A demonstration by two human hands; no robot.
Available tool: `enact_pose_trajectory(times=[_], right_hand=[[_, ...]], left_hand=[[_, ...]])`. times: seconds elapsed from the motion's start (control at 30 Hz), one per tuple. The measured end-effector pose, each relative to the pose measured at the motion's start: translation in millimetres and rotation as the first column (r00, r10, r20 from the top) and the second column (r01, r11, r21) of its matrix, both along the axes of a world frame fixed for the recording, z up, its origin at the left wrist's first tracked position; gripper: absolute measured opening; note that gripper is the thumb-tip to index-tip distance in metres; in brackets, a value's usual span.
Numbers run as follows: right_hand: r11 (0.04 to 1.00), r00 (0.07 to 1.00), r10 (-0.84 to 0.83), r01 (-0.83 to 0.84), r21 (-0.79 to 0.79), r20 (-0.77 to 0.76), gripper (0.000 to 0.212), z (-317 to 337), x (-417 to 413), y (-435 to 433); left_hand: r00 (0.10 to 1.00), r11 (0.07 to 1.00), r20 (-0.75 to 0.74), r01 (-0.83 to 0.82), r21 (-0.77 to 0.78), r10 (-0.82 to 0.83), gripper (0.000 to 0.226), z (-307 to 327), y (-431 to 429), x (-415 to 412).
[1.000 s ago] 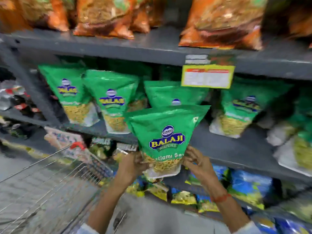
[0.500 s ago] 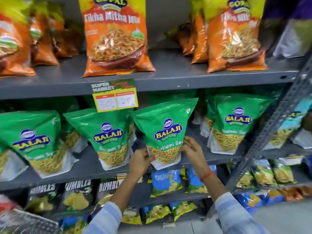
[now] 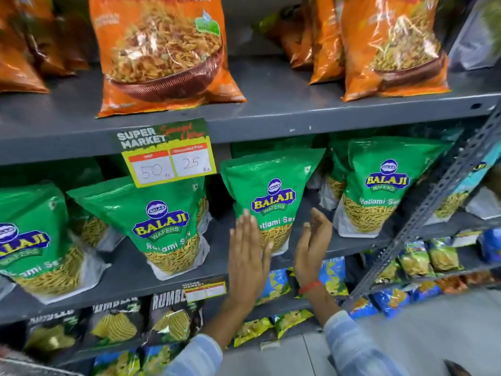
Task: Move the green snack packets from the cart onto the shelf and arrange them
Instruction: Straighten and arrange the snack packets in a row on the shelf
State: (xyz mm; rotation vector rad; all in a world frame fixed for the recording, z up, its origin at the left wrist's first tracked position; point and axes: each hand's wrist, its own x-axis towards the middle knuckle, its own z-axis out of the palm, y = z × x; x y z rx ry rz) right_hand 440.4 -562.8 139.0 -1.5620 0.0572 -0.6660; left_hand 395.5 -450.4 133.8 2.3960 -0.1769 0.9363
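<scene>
A green Balaji snack packet [image 3: 271, 191] stands upright on the grey middle shelf [image 3: 130, 270], in a gap between other green packets. My left hand [image 3: 248, 253] is flat and open, its fingertips over the packet's lower left corner. My right hand [image 3: 311, 245], with a red thread on the wrist, is open just right of the packet, apart from it. More green packets stand at the left [image 3: 165, 221], far left [image 3: 35, 248] and right [image 3: 379, 185]. The cart shows only as a sliver at the bottom left corner [image 3: 16, 362].
Orange snack bags [image 3: 165, 50] fill the upper shelf. A yellow price tag [image 3: 168, 161] hangs from its edge. Black and blue packets [image 3: 162, 318] fill the lower shelves. A slotted metal upright [image 3: 433, 196] slants across the right side, with grey floor below.
Both hands held the green packet by its lower corners and set it on the shelf; now they have let go and opened beside it. The view has moved closer.
</scene>
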Motion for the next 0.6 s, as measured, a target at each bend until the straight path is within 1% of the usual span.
enact_pose_trajectory(times=[0.03, 0.07, 0.13, 0.17, 0.23, 0.27, 0.3, 0.33, 0.4, 0.43, 0.47, 0.53, 0.6], right_hand=[[0.999, 0.999, -0.018, 0.019, -0.048, 0.029, 0.03, 1.8, 0.7, -3.9], [0.997, 0.998, -0.044, 0.047, -0.06, 0.049, 0.029, 2.3, 1.4, -9.5], [0.985, 0.982, -0.175, 0.175, 0.0, 0.069, 0.03, 1.3, 13.4, -49.0], [0.972, 0.971, -0.235, 0.234, 0.028, 0.046, 0.034, -1.0, 16.5, -64.3], [0.948, 0.948, -0.317, 0.317, 0.018, -0.023, 0.042, -11.7, 20.5, -89.3], [0.944, 0.942, -0.33, 0.331, -0.004, -0.061, 0.046, -18.9, 20.6, -96.6], [0.946, 0.941, -0.324, 0.323, -0.022, -0.102, 0.05, -23.5, 19.9, -102.8], [0.949, 0.936, -0.315, 0.312, -0.042, -0.156, 0.055, -28.0, 21.0, -108.4], [0.957, 0.916, -0.291, 0.277, -0.091, -0.276, 0.07, -29.7, 28.2, -132.4], [0.966, 0.912, -0.258, 0.235, -0.11, -0.318, 0.079, -29.8, 32.8, -146.3], [0.978, 0.914, -0.205, 0.176, -0.114, -0.349, 0.083, -30.7, 37.3, -158.6], [0.995, 0.912, -0.076, 0.042, -0.093, -0.404, 0.077, -33.3, 44.3, -177.1], [0.996, 0.903, 0.015, -0.049, -0.068, -0.43, 0.07, -38.6, 49.5, -188.8]], left_hand=[[0.999, 0.997, 0.024, 0.042, 0.059, -0.043, 0.069, -1.9, -9.6, 5.3], [0.995, 0.992, 0.034, 0.086, 0.095, -0.09, 0.068, -2.6, -19.2, 9.5], [0.977, 0.97, 0.025, 0.208, 0.128, -0.213, 0.066, -0.7, -62.1, 26.4], [0.965, 0.958, 0.0, 0.261, 0.117, -0.263, 0.066, 0.6, -77.7, 31.0], [0.916, 0.915, -0.088, 0.398, 0.069, -0.391, 0.067, 0.2, -98.5, 39.1], [0.888, 0.898, -0.146, 0.441, 0.003, -0.436, 0.068, -3.6, -101.8, 43.4], [0.855, 0.885, -0.228, 0.456, -0.096, -0.466, 0.071, -6.7, -104.4, 48.6], [0.822, 0.878, -0.311, 0.436, -0.197, -0.478, 0.076, -10.5, -106.5, 56.7], [0.782, 0.871, -0.411, 0.333, -0.361, -0.469, 0.089, -12.8, -125.2, 81.8], [0.754, 0.862, -0.462, 0.274, -0.426, -0.467, 0.095, -16.6, -136.3, 97.1], [0.717, 0.843, -0.501, 0.23, -0.486, -0.484, 0.097, -14.7, -147.4, 108.0], [0.665, 0.801, -0.533, 0.17, -0.574, -0.523, 0.092, -27.9, -165.1, 128.8], [0.668, 0.802, -0.559, 0.096, -0.589, -0.491, 0.086, -49.2, -176.1, 138.7]])
